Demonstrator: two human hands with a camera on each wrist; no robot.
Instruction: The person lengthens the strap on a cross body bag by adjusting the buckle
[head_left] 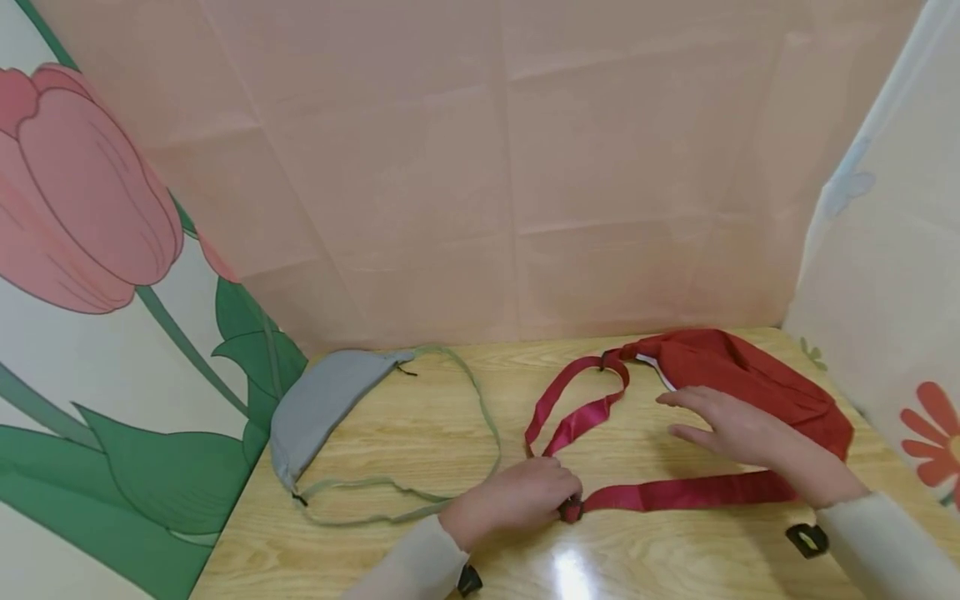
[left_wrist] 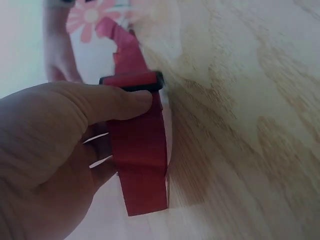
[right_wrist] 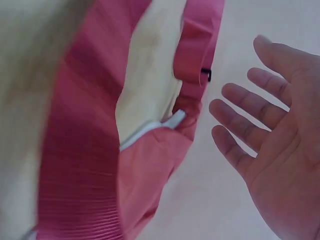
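A red waist bag [head_left: 738, 375] lies at the right of the table, its strap [head_left: 675, 493] looping toward the middle. My left hand [head_left: 517, 496] pinches that strap at its black buckle [head_left: 570, 507]. In the left wrist view the thumb presses on the red webbing [left_wrist: 140, 145] just below a dark buckle bar [left_wrist: 132, 81]. Over the red bag hovers my right hand [head_left: 738, 429], fingers spread apart and holding nothing. The right wrist view shows the same palm [right_wrist: 285, 135] beside the bag's strap [right_wrist: 85, 125] and white zipper edge [right_wrist: 150, 127].
A grey waist bag [head_left: 322, 408] with a thin green strap [head_left: 487, 417] rests at the table's left. Black devices sit at both wrists, one by the right sleeve [head_left: 877, 533]. A pink sheet [head_left: 510, 167] rises behind the wooden table [head_left: 405, 550], and a tulip-printed wall [head_left: 97, 183] bounds the left.
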